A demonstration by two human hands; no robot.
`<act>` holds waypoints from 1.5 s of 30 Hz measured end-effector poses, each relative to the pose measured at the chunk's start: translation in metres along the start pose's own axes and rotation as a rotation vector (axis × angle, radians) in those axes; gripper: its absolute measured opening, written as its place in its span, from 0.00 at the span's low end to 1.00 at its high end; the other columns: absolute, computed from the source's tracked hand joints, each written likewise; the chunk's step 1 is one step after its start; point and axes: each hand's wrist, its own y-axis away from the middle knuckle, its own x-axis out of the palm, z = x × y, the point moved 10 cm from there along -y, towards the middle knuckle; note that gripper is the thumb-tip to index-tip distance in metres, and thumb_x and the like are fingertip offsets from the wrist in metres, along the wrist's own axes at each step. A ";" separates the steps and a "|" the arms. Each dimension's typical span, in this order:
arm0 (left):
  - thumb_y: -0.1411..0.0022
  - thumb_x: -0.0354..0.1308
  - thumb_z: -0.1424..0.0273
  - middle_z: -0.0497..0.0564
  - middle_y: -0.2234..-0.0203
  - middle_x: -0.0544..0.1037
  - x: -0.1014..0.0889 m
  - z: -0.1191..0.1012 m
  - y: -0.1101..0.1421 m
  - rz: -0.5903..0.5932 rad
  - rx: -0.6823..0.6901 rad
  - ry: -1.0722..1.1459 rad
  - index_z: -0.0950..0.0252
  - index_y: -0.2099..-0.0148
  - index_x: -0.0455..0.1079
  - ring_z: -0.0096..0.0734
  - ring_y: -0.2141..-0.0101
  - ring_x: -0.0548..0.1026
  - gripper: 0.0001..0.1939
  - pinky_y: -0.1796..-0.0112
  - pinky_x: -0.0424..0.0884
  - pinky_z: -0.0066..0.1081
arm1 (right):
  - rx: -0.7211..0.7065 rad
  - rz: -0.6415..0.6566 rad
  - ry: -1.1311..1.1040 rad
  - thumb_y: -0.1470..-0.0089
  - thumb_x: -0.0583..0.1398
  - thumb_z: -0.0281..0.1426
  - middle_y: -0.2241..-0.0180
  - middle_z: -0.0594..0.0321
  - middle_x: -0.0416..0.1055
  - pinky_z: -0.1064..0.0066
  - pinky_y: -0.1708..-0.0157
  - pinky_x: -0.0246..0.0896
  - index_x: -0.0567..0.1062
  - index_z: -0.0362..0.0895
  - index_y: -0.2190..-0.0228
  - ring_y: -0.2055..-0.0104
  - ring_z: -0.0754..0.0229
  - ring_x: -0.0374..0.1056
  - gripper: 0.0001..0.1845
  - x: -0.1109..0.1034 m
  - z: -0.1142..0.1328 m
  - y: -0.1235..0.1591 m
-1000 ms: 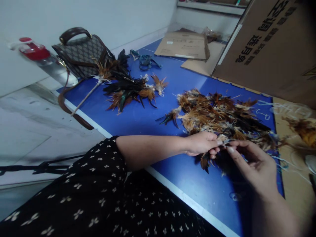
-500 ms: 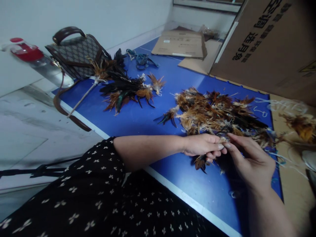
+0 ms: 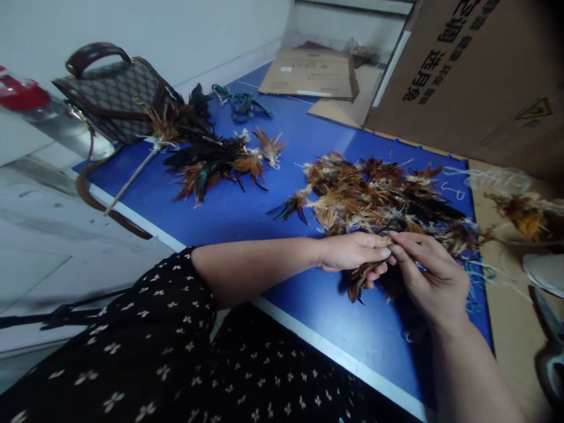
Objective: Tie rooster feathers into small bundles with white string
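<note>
My left hand [image 3: 352, 252] is closed round a small bunch of brown feathers [image 3: 360, 281], whose dark tips hang below the fingers. At the pale quill end of the bunch, the thumb and forefinger of my right hand [image 3: 434, 276] are pinched together, right against my left thumb. Any thread between the fingertips is too fine to make out. Just beyond both hands lies a heap of brown, golden and black feathers [image 3: 352, 188] on the blue tabletop [image 3: 247, 226].
Black and brown feather bunches [image 3: 211, 161] lie further left, one on a thin stick [image 3: 132, 179], near a handbag [image 3: 118, 97] and a red-capped bottle [image 3: 57, 120]. Cardboard sheets [image 3: 312, 73] and a large carton [image 3: 476, 88] stand behind. Scissors [image 3: 550, 352] lie at the right edge.
My right hand has closed in on my left, and its fingertips now meet the quill end of the bunch. The view has shifted rightward, bringing the scissors into sight.
</note>
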 end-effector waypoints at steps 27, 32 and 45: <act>0.11 0.54 0.70 0.47 0.67 0.79 -0.024 -0.018 -0.004 -0.154 0.137 0.109 0.64 0.55 0.68 0.26 0.71 0.79 0.12 0.63 0.84 0.31 | 0.367 -0.319 0.031 0.26 0.71 0.54 0.52 0.50 0.91 0.57 0.57 0.82 0.94 0.49 0.43 0.58 0.49 0.86 0.26 -0.067 -0.040 0.014; 0.11 0.52 0.73 0.42 0.71 0.71 -0.014 -0.020 0.001 -0.154 0.119 0.100 0.64 0.56 0.68 0.18 0.77 0.65 0.13 0.70 0.71 0.23 | 0.199 -0.120 -0.014 0.26 0.73 0.48 0.51 0.53 0.92 0.54 0.45 0.83 0.95 0.51 0.47 0.52 0.49 0.87 0.18 -0.039 -0.022 0.004; 0.14 0.64 0.59 0.39 0.71 0.62 0.003 -0.002 0.006 -0.075 -0.026 -0.052 0.62 0.55 0.69 0.20 0.75 0.55 0.15 0.72 0.56 0.20 | -0.023 0.017 -0.063 0.24 0.73 0.36 0.54 0.59 0.90 0.57 0.52 0.85 0.94 0.55 0.51 0.54 0.51 0.87 0.06 -0.005 0.012 -0.003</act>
